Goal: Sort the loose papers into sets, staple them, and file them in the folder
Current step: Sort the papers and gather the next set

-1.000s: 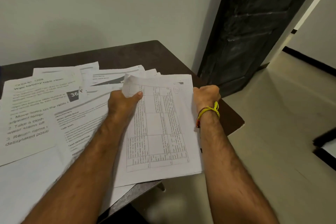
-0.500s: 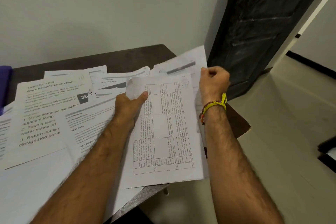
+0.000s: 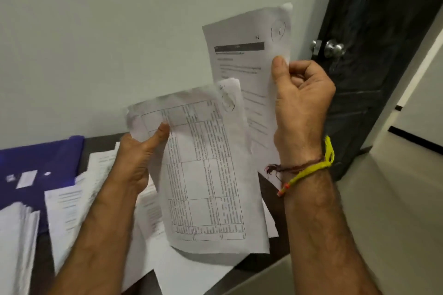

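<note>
I am looking at what is appearing to be a room in a home: a dark door (image 3: pixel 374 79) with a round knob (image 3: pixel 334 48) is standing right of the paper-strewn table (image 3: pixel 273 242), beside a plain wall (image 3: pixel 119 43).

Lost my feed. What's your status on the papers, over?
Left hand grips table sheet. Right hand pinches text sheet, both raised. Blue folder untouched, loose papers overlapping it.

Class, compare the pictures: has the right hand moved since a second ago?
Yes. The right hand, pinching a text sheet, has risen off the table and is now up against the wall.
</note>
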